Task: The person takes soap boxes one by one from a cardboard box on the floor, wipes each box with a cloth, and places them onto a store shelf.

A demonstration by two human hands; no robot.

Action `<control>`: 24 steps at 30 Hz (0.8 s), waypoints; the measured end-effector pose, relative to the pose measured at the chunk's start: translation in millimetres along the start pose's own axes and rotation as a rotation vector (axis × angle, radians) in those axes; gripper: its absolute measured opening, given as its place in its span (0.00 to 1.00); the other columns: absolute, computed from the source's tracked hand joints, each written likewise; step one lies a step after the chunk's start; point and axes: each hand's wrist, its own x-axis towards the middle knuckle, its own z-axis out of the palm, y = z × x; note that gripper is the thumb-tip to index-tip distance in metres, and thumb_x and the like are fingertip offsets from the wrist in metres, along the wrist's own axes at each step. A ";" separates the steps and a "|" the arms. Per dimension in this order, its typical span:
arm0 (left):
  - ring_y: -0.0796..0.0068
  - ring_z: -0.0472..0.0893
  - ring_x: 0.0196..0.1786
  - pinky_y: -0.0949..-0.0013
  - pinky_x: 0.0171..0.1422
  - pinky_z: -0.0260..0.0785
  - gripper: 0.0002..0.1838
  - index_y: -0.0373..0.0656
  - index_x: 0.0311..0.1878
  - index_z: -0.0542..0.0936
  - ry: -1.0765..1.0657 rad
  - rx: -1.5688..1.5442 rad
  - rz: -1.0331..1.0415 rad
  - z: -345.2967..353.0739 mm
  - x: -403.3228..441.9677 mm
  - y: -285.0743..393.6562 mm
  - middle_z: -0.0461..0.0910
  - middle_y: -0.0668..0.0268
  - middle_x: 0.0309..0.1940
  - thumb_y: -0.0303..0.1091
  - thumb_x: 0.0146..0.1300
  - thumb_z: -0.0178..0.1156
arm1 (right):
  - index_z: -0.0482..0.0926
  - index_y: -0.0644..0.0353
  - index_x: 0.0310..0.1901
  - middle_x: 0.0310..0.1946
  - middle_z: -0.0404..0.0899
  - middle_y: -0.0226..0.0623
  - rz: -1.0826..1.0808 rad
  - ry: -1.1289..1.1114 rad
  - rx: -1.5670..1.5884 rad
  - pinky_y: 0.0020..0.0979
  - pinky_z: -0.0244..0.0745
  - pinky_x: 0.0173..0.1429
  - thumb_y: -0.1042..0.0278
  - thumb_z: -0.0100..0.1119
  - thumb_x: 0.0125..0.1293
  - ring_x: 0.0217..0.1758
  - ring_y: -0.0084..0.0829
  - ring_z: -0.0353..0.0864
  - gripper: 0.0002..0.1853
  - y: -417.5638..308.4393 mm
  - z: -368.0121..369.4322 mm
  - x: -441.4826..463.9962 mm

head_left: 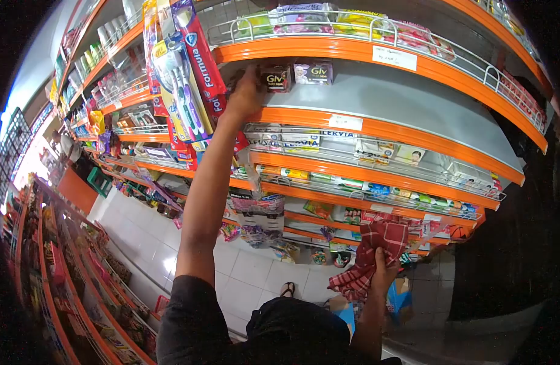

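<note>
My left hand [246, 96] reaches onto the grey upper shelf [377, 94], at its left end. Its fingers are beside a dark Giv soap box [275, 79] and look to be at its left side; shadow and the hand itself partly hide them, so their grip is unclear. A white and purple Giv soap box [313, 73] stands just right of the dark one. Lower down on the right, my right hand [384, 271] is closed on a red checked cloth [386, 238], which hangs bunched in front of the lower shelves.
Toothbrush packs [181, 91] hang left of my left forearm. An orange shelf edge with a wire rail [316, 24] runs above the hand. Lower shelves hold Lervia soap packs [338, 135]. Opposite stands another shelf row [55, 267]. Blue cartons [400, 295] lie on the tiled floor [243, 267].
</note>
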 end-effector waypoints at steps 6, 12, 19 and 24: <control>0.62 0.77 0.60 0.61 0.64 0.68 0.23 0.35 0.60 0.74 -0.066 0.123 -0.007 0.3 13.1 26.1 0.78 0.52 0.57 0.25 0.60 0.61 | 0.73 0.64 0.51 0.47 0.76 0.38 0.000 0.009 -0.031 0.36 0.71 0.53 0.56 0.72 0.58 0.49 0.30 0.76 0.26 2.5 -6.5 0.1; 0.49 0.83 0.42 0.58 0.47 0.77 0.18 0.44 0.45 0.84 0.197 0.369 0.118 7.2 14.9 13.8 0.84 0.50 0.37 0.36 0.49 0.68 | 0.71 0.62 0.56 0.52 0.76 0.39 0.008 0.061 -0.044 0.40 0.73 0.53 0.61 0.68 0.62 0.51 0.32 0.77 0.25 5.0 -13.9 -7.2; 0.44 0.81 0.48 0.55 0.49 0.76 0.19 0.40 0.46 0.82 0.180 0.363 0.198 7.3 14.7 10.3 0.83 0.49 0.41 0.38 0.52 0.69 | 0.73 0.65 0.50 0.44 0.77 0.37 0.042 0.189 -0.104 0.32 0.71 0.52 0.55 0.70 0.61 0.46 0.27 0.76 0.25 -1.0 -11.6 -16.4; 0.43 0.80 0.50 0.53 0.55 0.74 0.23 0.38 0.53 0.79 0.136 0.300 -0.016 -3.4 -9.7 59.7 0.82 0.44 0.42 0.34 0.53 0.66 | 0.71 0.62 0.54 0.49 0.76 0.40 0.247 0.253 -0.005 0.39 0.73 0.55 0.56 0.67 0.62 0.50 0.36 0.78 0.25 -3.4 -17.6 -14.6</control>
